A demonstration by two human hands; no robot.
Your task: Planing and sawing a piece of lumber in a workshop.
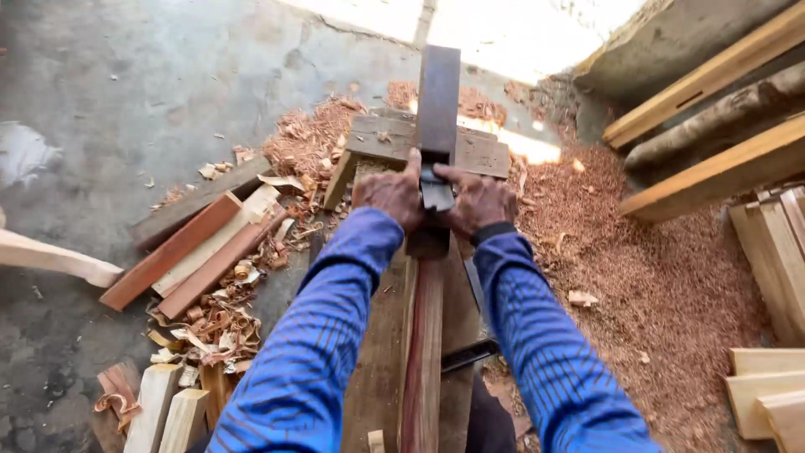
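Note:
A long dark wooden hand plane lies lengthwise on a narrow reddish wood strip that runs toward me along a plank bench. My left hand grips the plane's left side near its rear. My right hand grips its right side, thumb over the metal blade between the hands. Both arms wear blue striped sleeves. The strip's far end is hidden under the plane.
Reddish sawdust covers the floor at right. Curled shavings and short boards lie at left. Pale cut blocks sit near my left. Long timbers lean at far right, planks below them.

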